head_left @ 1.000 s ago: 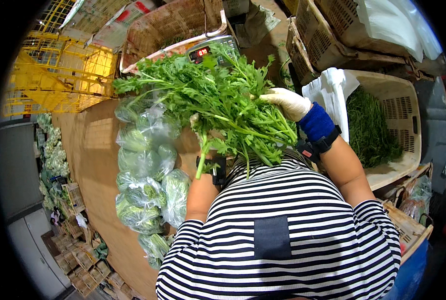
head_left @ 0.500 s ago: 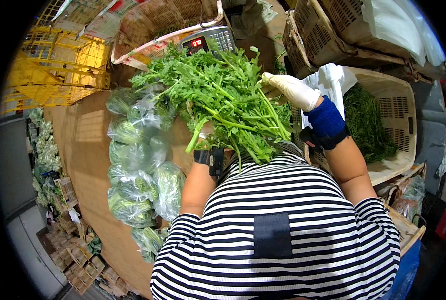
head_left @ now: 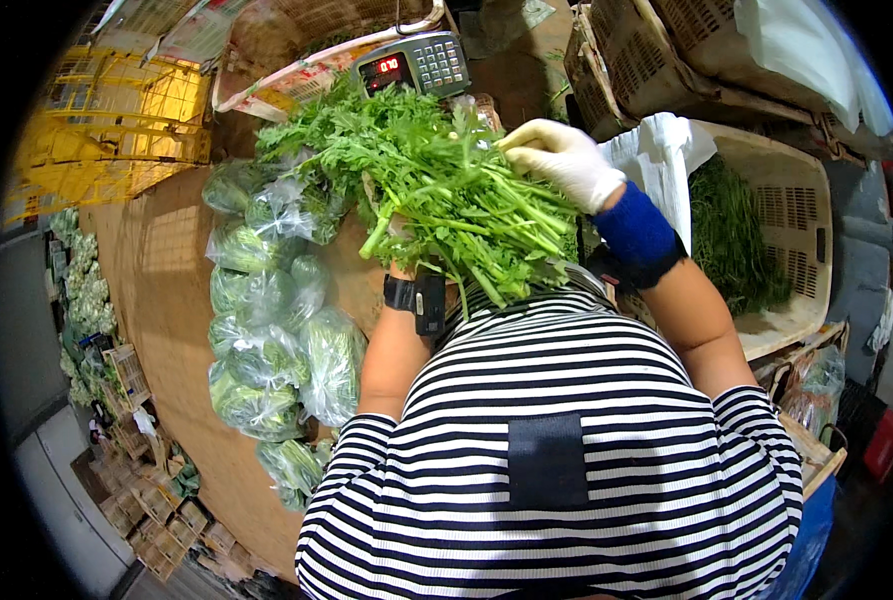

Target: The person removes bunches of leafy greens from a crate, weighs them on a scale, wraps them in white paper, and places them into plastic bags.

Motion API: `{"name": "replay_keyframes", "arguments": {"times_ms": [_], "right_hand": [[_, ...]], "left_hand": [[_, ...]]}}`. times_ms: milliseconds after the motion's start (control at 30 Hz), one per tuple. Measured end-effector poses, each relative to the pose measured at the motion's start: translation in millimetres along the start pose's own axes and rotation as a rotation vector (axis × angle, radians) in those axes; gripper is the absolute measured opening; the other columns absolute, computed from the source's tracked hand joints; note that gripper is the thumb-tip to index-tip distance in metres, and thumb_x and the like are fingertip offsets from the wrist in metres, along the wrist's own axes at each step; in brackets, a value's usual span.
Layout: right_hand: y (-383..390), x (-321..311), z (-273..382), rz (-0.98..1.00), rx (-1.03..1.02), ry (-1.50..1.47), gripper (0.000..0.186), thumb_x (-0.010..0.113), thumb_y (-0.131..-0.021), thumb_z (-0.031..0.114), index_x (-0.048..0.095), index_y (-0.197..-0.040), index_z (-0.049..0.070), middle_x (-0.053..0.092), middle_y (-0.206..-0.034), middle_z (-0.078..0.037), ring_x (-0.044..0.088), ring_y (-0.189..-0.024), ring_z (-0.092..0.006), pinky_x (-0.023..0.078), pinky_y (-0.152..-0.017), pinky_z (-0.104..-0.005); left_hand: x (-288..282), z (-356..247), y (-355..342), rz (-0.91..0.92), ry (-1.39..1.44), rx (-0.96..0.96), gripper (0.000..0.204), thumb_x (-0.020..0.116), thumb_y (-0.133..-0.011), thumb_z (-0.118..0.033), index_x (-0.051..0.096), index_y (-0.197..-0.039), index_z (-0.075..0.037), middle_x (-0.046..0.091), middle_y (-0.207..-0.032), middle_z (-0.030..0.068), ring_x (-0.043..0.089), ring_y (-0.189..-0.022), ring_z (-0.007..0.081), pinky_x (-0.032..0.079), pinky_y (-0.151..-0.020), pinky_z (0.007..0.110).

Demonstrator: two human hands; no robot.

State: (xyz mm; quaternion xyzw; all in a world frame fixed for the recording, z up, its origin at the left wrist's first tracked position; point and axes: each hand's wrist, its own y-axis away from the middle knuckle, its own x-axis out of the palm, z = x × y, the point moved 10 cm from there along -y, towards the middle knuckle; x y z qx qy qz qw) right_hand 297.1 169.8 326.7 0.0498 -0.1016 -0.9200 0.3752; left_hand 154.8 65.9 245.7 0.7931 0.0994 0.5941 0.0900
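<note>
A large loose bunch of leafy greens (head_left: 446, 190) with thick pale-green stems lies across my left forearm and hand. Little of my left hand (head_left: 399, 232) shows; it holds the bunch from below, its fingers hidden by leaves. My right hand (head_left: 566, 163), in a whitish glove with a blue wristband, is at the bunch's upper right edge. Its fingers are bent, the tips closed on the greens there. Just beyond the leaves stands a scale display (head_left: 412, 66) with a keypad and red digits.
Bagged greens (head_left: 256, 320) line the brown table (head_left: 156, 330) to the left. At right, a pale crate (head_left: 801, 220) holds darker greens, with white plastic bags (head_left: 656, 165) over its edge. Stacked crates (head_left: 616, 60) stand behind; yellow wire cages (head_left: 116, 130) are far left.
My right hand has moved left and slightly up, its fingers now more bent and against the greens. The bunch has shifted a little up and left. The scale's digits differ.
</note>
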Motion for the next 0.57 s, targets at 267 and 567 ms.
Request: {"name": "replay_keyframes", "arguments": {"times_ms": [267, 567], "right_hand": [[64, 27, 109, -0.166, -0.623, 0.729, 0.023, 0.068, -0.069, 0.016, 0.064, -0.091, 0.013, 0.057, -0.102, -0.008, 0.052, -0.099, -0.0243, 0.041, -0.086, -0.0350], [41, 49, 48, 0.046, -0.443, 0.760, 0.011, 0.066, -0.065, 0.016, 0.062, -0.074, 0.010, 0.043, -0.129, -0.012, 0.040, -0.117, -0.0323, 0.032, -0.097, -0.0398]], "left_hand": [[-1, -13, -1, -0.032, 0.051, 0.089, 0.060, 0.048, -0.081, -0.051, 0.042, -0.125, -0.011, 0.048, -0.120, 0.0137, 0.048, -0.107, 0.0289, 0.042, -0.089, 0.050], [8, -25, -12, -0.095, 0.161, 0.233, 0.061, 0.048, -0.082, -0.053, 0.041, -0.127, -0.012, 0.047, -0.123, 0.0136, 0.047, -0.109, 0.0289, 0.042, -0.090, 0.050]]}}
